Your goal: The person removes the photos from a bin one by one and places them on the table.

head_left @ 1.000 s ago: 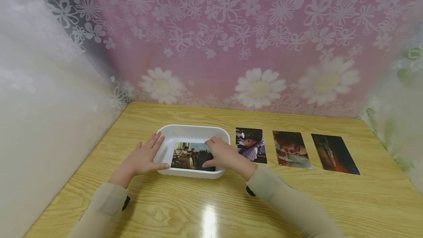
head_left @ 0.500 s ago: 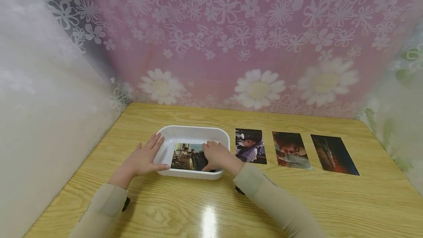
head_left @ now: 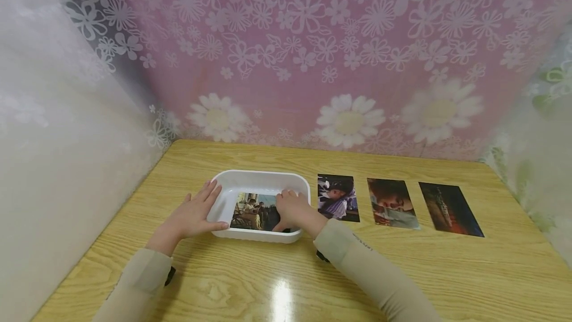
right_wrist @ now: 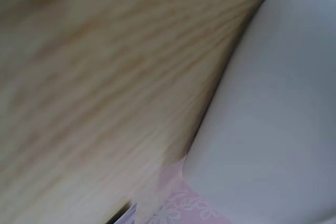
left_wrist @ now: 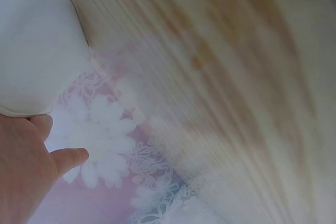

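A white plastic tray [head_left: 250, 236] with rounded corners holds a printed photo [head_left: 252, 211] of seated people, lying flat on its floor. My left hand [head_left: 189, 216] rests at the tray's left end, its fingers spread along the rim and the thumb at the front corner. In the left wrist view, the left hand [left_wrist: 26, 161] touches the tray's wall [left_wrist: 37, 61]. Inside the right end is my right hand [head_left: 297, 212], over the photo's right part, thumb toward the near edge and curled fingers toward the far edge. It hides that end of the photo.
Right of the tray, three more photos lie in a row on the wooden table [head_left: 250, 282]: a purple-toned one [head_left: 338, 198], a face close-up [head_left: 393, 202] and a dark night scene [head_left: 451, 209]. A pink flowered curtain [head_left: 286, 63] stands behind.
The right hand has shifted a little left over the photo, covering more of its right end. The left hand, the tray and the other photos stay put.
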A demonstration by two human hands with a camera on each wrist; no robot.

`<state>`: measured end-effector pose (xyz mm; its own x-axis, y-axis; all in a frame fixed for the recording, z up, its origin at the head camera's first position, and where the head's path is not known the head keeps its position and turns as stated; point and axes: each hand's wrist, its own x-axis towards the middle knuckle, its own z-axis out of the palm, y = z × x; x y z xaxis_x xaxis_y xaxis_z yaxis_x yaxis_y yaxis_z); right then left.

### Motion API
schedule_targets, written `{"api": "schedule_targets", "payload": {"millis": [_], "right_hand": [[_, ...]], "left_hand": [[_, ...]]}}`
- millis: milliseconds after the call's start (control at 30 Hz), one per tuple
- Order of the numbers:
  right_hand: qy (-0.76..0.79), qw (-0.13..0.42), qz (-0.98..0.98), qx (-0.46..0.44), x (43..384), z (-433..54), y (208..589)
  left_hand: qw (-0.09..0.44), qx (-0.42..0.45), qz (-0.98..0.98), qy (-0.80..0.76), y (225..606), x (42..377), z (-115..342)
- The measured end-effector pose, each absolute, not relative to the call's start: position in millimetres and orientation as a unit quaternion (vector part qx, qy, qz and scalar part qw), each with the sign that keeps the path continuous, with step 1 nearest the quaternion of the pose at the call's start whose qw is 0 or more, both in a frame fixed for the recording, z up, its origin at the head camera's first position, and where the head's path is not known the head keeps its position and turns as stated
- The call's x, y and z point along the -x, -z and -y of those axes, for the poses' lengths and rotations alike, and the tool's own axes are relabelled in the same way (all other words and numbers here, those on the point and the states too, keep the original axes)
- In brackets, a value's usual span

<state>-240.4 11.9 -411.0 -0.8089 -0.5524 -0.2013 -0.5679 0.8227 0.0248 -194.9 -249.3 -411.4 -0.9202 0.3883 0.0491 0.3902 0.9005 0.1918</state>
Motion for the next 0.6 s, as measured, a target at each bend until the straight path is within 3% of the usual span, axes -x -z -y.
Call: {"api": "schedule_targets", "payload": {"millis": [600], "right_hand": [[0.071,-0.033,-0.953,0.291,247.8,-14.1,409.9]], "left_hand": [[-0.002,0.197,0.975,0.106,408.9,193.7,248.8]]}}
